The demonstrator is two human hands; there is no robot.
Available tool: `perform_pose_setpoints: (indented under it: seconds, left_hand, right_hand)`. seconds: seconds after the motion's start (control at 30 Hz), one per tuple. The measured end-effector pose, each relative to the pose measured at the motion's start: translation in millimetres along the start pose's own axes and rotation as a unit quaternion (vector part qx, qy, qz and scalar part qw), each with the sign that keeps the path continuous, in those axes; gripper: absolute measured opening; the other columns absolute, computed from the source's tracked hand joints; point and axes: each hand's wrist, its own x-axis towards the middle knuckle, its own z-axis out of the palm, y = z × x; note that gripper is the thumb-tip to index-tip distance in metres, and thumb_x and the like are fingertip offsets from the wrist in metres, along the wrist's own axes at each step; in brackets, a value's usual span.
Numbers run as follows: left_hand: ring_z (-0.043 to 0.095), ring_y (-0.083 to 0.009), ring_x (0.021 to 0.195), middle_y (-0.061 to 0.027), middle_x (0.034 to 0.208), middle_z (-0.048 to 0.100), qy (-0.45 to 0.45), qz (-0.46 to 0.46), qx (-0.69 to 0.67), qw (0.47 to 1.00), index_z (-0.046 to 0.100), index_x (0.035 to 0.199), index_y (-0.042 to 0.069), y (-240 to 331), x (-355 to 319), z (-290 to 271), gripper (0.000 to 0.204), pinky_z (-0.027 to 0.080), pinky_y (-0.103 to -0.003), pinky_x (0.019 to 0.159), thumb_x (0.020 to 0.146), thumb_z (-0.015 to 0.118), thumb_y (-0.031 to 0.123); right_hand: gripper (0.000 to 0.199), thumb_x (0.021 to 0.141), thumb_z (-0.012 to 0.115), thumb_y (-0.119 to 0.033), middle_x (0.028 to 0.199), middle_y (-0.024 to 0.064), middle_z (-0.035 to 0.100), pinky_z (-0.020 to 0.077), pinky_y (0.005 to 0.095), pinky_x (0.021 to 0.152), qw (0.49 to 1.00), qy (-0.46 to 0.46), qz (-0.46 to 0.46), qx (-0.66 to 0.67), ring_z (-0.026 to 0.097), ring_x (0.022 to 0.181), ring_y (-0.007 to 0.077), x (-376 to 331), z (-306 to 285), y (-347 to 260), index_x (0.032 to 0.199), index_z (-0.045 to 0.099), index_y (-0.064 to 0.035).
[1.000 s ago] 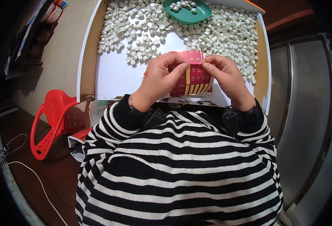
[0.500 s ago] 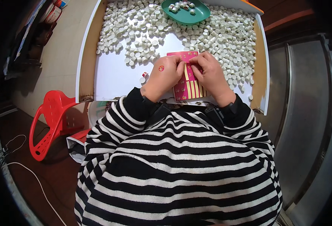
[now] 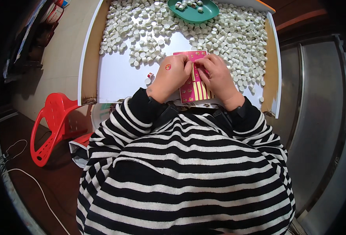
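Note:
A pink sticker sheet (image 3: 186, 94) with bare yellowish strips lies on the white tray bottom near its front edge, under both hands. My left hand (image 3: 171, 76) rests over the sheet's left side, thumb and fingers pinched together. On its back sticks a small round red-and-yellow sticker (image 3: 168, 67). Across from it my right hand (image 3: 220, 78) also pinches, its fingertips close to the left ones above a bare strip. What either pinch holds is too small to make out. Left of my left hand, a white cap with a red band (image 3: 150, 75) touches a plain white cap (image 3: 148, 81).
Many small white caps (image 3: 235, 47) cover the far and right parts of the wooden-walled tray (image 3: 272, 66). A green dish (image 3: 194, 15) with several caps sits among them at the far side. A red plastic chair (image 3: 55, 113) stands on the floor at left.
The fingertips of both hands have shifted slightly over the sheet, and the right fingers look a little more spread. The whole view has moved slightly; the caps and dish stay in place.

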Motion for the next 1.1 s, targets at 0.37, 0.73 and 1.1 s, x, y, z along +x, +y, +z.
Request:
perform_pose_setpoints:
  seconds: [0.37,0.73,1.1]
  left_hand:
    - [0.061,-0.0348,0.059,-0.0211,0.065,0.06,0.003,0.009,0.014,1.0,0.063,0.077,-0.004,0.6,-0.8,1.0,0.022,0.047,-0.038,0.055,0.083,0.059,0.017]
    - [0.061,-0.0332,0.058,-0.0201,0.065,0.06,-0.002,-0.016,-0.003,1.0,0.064,0.076,-0.003,1.1,-0.1,-0.2,0.021,0.048,-0.039,0.057,0.082,0.058,0.016]
    - [0.058,-0.0323,0.08,-0.0153,0.084,0.06,0.138,0.117,0.074,0.981,0.065,0.082,0.002,-17.0,-11.8,-43.3,0.013,0.048,-0.04,0.072,0.074,0.066,0.012]
  right_hand:
    - [0.023,0.075,0.064,-0.003,0.096,0.0105,0.058,0.0465,0.0363,0.078,0.996,-0.007,-0.058,-0.06,0.055,0.089,0.029,-9.1,-3.4,-4.6,0.098,0.061,-0.004]
    - [0.02,0.075,0.066,0.001,0.099,0.011,0.058,0.0468,0.0326,0.078,0.999,0.0,0.034,0.028,0.057,0.089,0.0244,-8.5,-5.3,-6.9,0.09,0.053,-0.0013]
    - [0.024,0.085,0.058,0.001,0.117,0.0163,0.054,0.0465,0.029,0.092,0.896,-0.057,0.218,0.383,0.057,0.106,0.0196,-12.2,-30.7,-7.6,0.102,0.04,-0.0007]
